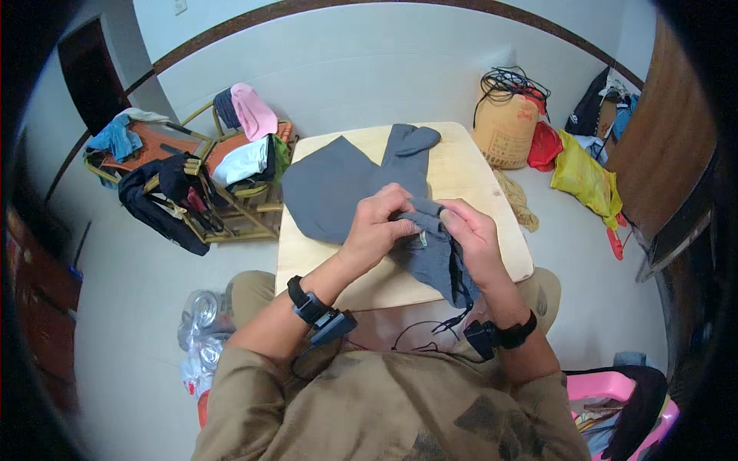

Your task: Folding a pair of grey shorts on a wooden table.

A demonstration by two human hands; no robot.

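A dark grey garment [334, 184] lies partly spread on a pale wooden table [484, 173], one end folded over at the far edge. Its near part is bunched up between my hands. My left hand [380, 225] pinches the gathered grey cloth, with a small white tag showing just beside the thumb. My right hand [475, 236] grips the same bunched edge, thumb on top. Below the hands, dark cords or trim hang from the cloth over the table's near edge. Both wrists wear black straps with small devices.
Bamboo chairs [248, 213] heaped with clothes stand at the left. A large sack [504, 129] topped with black cable and a yellow bag [585, 178] are at the right. Clear plastic bags [202, 334] lie at the lower left; a pink plastic chair or basket [602, 385] holds cloths at the lower right.
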